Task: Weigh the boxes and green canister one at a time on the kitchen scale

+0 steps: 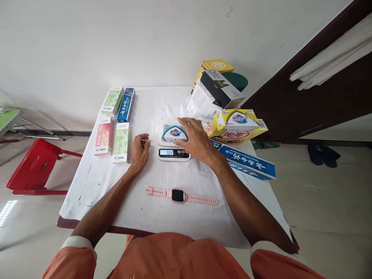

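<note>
A white and blue soap box (174,133) lies flat on the pan of a small white digital kitchen scale (174,153), whose display is lit with digits. My right hand (196,139) is closed on the box's right end, thumb at the near edge and fingers at the far edge. To the left of the scale, my left hand (141,150) rests on the tablecloth with fingers curled in and nothing visible in them. Just left of it stands a green and white box (121,143). A pink-strapped smartwatch (178,195) lies stretched out nearer to me.
At left are a pink box (104,137), another green box (113,101) and a blue toothpaste box (126,104). On the right, a black and white box (217,91), a yellow pack (232,131) with a soap box (240,118) on top, and blue toothpaste boxes (250,161) sit close together.
</note>
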`<state>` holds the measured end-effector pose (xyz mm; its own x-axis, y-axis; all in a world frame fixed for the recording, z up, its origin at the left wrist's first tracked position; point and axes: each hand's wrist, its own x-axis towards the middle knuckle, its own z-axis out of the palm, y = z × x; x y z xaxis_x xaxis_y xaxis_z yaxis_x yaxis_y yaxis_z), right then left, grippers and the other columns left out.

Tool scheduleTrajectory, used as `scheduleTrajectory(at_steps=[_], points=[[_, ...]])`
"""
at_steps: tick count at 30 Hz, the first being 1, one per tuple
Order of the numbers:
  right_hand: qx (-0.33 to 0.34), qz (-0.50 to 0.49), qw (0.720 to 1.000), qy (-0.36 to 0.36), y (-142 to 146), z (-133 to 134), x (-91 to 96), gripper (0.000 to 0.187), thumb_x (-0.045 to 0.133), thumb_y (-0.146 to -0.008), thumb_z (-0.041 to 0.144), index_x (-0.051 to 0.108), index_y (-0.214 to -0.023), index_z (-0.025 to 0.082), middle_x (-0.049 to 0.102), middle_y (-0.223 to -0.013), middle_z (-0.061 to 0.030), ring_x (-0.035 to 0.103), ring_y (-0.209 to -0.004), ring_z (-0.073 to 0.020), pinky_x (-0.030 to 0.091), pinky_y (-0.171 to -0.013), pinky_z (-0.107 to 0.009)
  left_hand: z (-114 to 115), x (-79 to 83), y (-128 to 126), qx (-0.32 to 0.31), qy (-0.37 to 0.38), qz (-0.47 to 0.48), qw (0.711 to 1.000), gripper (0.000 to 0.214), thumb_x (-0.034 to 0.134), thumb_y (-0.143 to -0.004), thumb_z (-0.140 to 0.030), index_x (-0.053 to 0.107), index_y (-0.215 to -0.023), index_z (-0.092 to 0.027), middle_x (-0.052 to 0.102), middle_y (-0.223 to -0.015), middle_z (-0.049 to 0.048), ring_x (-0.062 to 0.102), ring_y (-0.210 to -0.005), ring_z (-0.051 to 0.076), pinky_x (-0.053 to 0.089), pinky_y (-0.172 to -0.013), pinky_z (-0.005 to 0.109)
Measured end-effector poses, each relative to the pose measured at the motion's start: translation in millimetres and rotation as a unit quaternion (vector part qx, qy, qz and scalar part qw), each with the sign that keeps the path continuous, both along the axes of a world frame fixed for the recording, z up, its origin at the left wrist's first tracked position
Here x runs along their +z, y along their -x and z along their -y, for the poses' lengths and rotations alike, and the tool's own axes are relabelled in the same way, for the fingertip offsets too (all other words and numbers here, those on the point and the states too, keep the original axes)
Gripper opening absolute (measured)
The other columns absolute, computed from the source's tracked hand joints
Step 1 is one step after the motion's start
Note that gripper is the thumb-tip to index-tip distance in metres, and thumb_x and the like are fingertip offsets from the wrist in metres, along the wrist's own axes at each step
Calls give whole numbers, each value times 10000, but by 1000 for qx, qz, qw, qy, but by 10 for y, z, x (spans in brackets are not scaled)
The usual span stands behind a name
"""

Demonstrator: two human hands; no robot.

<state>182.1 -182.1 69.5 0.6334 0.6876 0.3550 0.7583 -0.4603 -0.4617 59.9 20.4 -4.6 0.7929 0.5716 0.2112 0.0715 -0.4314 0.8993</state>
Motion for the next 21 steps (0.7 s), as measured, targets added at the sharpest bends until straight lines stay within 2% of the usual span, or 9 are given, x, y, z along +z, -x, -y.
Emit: scheduleTrajectory(at_steps=[2, 3, 5, 7, 10, 13, 21], points=[[-22, 7, 998, -64, 225, 158, 95, 282, 630, -954, 334, 695, -1215, 249, 700, -1236, -117, 598, -1213, -349, 490, -1056, -556, 2, -3, -1, 3, 3, 0, 1000, 215, 552, -949, -284, 620, -1135, -203, 703, -1163, 90, 675, -891, 185, 582, -801, 356], [-40, -3, 995, -96, 341, 258, 116, 190, 586, -993, 383, 719, -1051, 261, 730, -1080, -103, 642, -1087, -329, 515, -990, -526, 4, -4, -2, 3, 4, 1, 1000, 217, 551, -948, -288, 620, -1136, -204, 704, -1159, 89, 675, -888, 184, 582, -798, 352], [-64, -59, 986, -141, 540, 479, 76, 346, 540, -1024, 461, 656, -767, 262, 687, -785, -69, 647, -812, -278, 526, -808, -453, 7, -6, -3, 4, 3, 1, 1000, 219, 549, -947, -294, 621, -1134, -205, 705, -1159, 87, 676, -883, 181, 580, -797, 347], [-50, -153, 974, -161, 652, 691, -66, 469, 544, -1019, 511, 580, -631, 250, 620, -638, -37, 593, -642, -226, 475, -681, -395, 9, -8, -4, 3, -1, -1, 1000, 222, 550, -945, -300, 622, -1132, -205, 708, -1166, 88, 678, -879, 181, 580, -804, 349], [-28, -283, 945, -164, 659, 907, -343, 558, 577, -986, 584, 541, -555, 231, 560, -558, -9, 519, -549, -177, 407, -609, -349, 8, -9, -6, 2, -2, -6, 1000, 232, 556, -941, -313, 624, -1133, -202, 711, -1173, 95, 680, -871, 183, 582, -806, 356], [-27, -349, 925, -150, 593, 968, -520, 583, 618, -935, 652, 540, -553, 219, 533, -556, 1, 479, -557, -161, 367, -592, -325, 7, -1, -4, 11, 1, -14, 1000, 245, 560, -936, -326, 624, -1138, -204, 714, -1152, 93, 679, -857, 180, 584, -781, 345], [-46, -377, 912, -155, 573, 915, -555, 592, 614, -928, 663, 521, -561, 208, 522, -562, 1, 450, -554, -142, 337, -578, -304, 17, 36, 0, 24, 0, -12, 1000, 281, 575, -937, -389, 635, -1137, -200, 707, -1076, 76, 680, -846, 177, 588, -766, 341]])
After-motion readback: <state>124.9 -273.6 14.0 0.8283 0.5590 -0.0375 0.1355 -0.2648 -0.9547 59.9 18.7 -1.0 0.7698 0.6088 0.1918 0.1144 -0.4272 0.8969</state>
